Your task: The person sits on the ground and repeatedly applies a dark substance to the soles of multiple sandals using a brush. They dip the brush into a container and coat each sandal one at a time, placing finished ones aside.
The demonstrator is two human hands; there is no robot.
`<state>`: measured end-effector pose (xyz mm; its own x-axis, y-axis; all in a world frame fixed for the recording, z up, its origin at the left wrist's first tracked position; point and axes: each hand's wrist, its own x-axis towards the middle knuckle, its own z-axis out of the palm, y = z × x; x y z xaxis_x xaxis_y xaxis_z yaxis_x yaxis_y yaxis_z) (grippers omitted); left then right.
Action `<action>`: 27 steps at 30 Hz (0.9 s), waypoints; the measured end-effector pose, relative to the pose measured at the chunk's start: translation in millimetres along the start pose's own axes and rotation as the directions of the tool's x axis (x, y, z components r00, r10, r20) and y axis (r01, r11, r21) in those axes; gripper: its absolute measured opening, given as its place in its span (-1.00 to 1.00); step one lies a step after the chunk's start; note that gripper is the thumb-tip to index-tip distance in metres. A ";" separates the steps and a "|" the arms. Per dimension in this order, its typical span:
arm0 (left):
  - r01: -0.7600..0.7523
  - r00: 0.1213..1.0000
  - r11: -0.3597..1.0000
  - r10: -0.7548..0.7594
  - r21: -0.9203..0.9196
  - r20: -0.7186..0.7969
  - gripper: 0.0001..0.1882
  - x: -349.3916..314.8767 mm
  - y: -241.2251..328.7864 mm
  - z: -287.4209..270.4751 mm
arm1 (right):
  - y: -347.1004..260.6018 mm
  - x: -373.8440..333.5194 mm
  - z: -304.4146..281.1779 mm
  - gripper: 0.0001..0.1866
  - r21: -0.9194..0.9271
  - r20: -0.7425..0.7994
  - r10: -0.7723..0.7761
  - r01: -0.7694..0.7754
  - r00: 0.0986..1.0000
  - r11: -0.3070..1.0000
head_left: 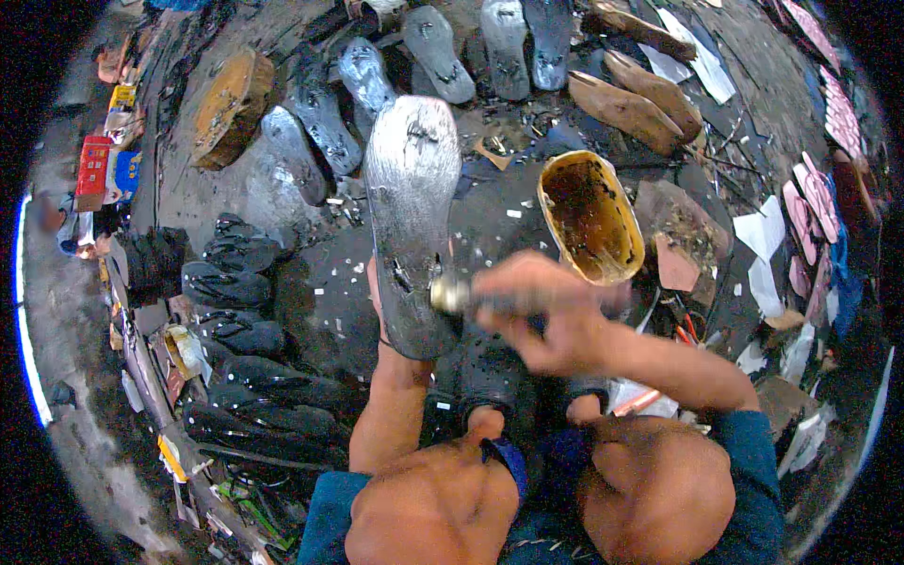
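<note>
Fingers [508,273] of the right hand [565,320] clamp one brush [454,296], the left hand's [375,290] one sole [411,212], beside one tub [570,170].

Cannot see most of the left hand [376,294], hidden beneath the shiny black sole [411,198], nor read clearly the right hand [557,318] and the brush-like tool [454,296] in its grip, smeared by motion. Cannot name the tiny pale scraps [513,214] strewn beyond the tool, too small to tell. Lose parts of both legs [438,513] at the near edge, and of the pink soles [811,34] far right, at the curved rim.
</note>
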<state>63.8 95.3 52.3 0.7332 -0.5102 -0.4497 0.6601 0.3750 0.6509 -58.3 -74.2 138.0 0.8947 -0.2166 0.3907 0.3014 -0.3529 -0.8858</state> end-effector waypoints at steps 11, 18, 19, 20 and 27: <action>-0.104 0.982 0.950 0.052 -0.293 -0.182 -0.48 -16.6 7.1 7.1 | -26.9 0.7 8.9 -0.51 0.107 0.424 -0.158 0.124 0.892 0.987; -0.069 0.996 0.965 0.053 -0.255 -0.066 -0.51 48.0 14.6 -24.3 | -18.2 -34.2 13.3 -0.66 0.013 0.528 0.073 -0.094 0.846 0.995; -0.001 0.978 0.999 -0.006 -0.032 -0.207 -0.54 48.1 25.6 6.8 | -12.0 -39.9 7.5 -0.70 -0.045 0.437 0.180 -0.179 0.881 0.983; 0.069 0.980 0.997 -0.075 -0.038 -0.185 -0.55 67.8 13.2 -1.1 | -6.7 -42.5 -2.0 -0.74 -0.097 0.335 0.283 -0.266 0.899 0.959; -0.139 0.933 0.990 0.125 -0.018 -0.338 -0.66 131.8 -39.6 -70.9 | 3.2 -78.4 -13.1 -0.77 -0.254 0.017 0.609 -0.586 0.793 0.770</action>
<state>145.9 68.2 -76.1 0.8216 -0.1675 -0.5448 0.5545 0.4564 0.6959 -131.8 -70.3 107.9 0.8987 -0.3708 -0.2341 -0.3757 -0.3756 -0.8472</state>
